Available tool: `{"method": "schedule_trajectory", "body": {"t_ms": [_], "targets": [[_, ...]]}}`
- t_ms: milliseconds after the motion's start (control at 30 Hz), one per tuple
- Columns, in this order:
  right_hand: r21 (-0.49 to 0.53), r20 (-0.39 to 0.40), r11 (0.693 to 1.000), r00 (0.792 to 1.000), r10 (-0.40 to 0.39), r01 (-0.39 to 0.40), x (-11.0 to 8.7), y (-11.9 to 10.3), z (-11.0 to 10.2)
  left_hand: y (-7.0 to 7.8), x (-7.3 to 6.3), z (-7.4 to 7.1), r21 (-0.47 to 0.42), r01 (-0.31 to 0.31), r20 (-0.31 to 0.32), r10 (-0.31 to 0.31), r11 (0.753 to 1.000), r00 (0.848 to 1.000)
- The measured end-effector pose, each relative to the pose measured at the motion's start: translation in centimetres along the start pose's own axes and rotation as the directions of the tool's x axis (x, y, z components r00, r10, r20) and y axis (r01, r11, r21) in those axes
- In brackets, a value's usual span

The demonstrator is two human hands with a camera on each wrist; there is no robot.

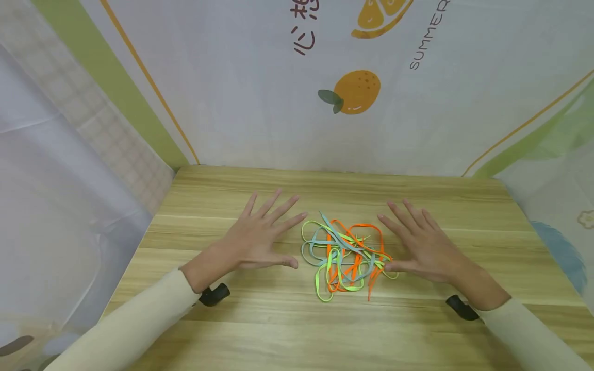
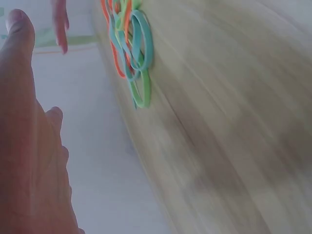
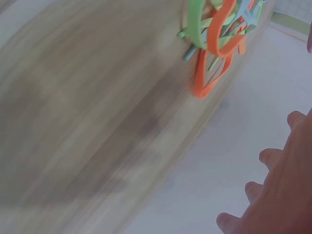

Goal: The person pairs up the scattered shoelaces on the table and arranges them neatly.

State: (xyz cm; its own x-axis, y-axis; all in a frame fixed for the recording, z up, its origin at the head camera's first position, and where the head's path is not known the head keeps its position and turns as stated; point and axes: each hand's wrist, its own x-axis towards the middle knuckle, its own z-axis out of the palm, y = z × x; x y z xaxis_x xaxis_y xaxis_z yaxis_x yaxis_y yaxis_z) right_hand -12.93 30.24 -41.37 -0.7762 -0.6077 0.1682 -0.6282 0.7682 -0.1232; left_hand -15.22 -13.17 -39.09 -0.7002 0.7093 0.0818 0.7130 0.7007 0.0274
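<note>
A loose tangle of flat shoelaces lies in the middle of the wooden table: an orange shoelace [image 1: 381, 238], a yellow-green shoelace [image 1: 317, 281] and a light blue shoelace [image 1: 302, 252]. My left hand [image 1: 260, 234] is spread to the left of the pile, palm down, fingers straight, holding nothing. On the other side, my right hand [image 1: 424, 247] is spread too, its thumb overlapping the pile's right edge in the head view. Both wrist views show the left hand [image 2: 29, 146] and right hand [image 3: 282, 180] raised above the tabletop, with the laces [image 2: 141, 44] beyond them.
The wooden table [image 1: 260, 330] ends at a white curtain [image 1: 250, 103] printed with oranges and lettering. More cloth hangs along the left and right sides. A black wrist mount [image 1: 215, 294] sits under the left wrist, another black mount [image 1: 462, 308] under the right.
</note>
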Motion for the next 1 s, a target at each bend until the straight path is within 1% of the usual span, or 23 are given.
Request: {"method": "schedule_trajectory", "body": {"t_ms": [233,433,500,700,933,1000], "targets": [[0.009,0.004,1.000,1.000,0.028,-0.028,-0.6,1.0,-0.2,-1.1,-0.7,0.5,-0.029,0.022,-0.011,-0.022,0.999,1.000],[0.017,0.006,0.998,0.998,0.059,-0.059,-1.4,2.0,-0.1,-1.5,-1.1,0.3,-0.040,0.056,0.010,-0.055,0.998,0.998],[0.012,0.005,0.998,0.998,0.068,-0.068,-1.7,2.4,-0.2,-1.8,-1.3,0.3,-0.041,0.059,0.007,-0.059,0.997,0.998],[0.008,-0.003,0.996,0.996,0.087,-0.086,-2.6,3.3,-0.2,-2.4,-2.0,0.2,-0.039,0.068,-0.003,-0.069,0.997,0.998],[0.028,0.011,0.992,0.992,0.124,-0.124,-3.3,3.9,-0.2,-3.1,-2.8,0.2,-0.014,0.099,0.019,-0.098,0.995,0.995],[0.033,0.011,0.991,0.991,0.130,-0.130,-3.5,4.1,-0.1,-3.3,-2.9,0.2,-0.016,0.103,0.014,-0.103,0.995,0.995]]}}
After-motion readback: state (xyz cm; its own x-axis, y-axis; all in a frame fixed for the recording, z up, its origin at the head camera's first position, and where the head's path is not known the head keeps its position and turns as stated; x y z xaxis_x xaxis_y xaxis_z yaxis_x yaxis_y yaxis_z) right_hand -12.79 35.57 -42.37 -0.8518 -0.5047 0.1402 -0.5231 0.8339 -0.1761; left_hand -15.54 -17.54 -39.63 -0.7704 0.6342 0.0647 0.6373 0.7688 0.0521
